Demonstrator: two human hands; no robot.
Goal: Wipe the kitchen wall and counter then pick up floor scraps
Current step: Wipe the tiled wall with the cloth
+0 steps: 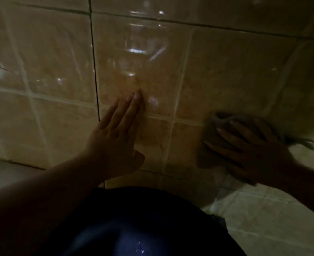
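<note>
Left hand (113,137) laid flat on the tiled wall (226,74), fingers (134,102) straight and released, grasping nothing. Well right of those fingers, grey cloth (210,133) pressed to the wall low down, under the right hand (250,150), its fingers (224,133) spread straight over the cloth. Below both hands, dark rounded object (134,228), unclear.

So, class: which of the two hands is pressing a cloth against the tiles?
The right hand: its spread fingers press a grey cloth against the tiled wall. The left hand lies bare on it.
</note>
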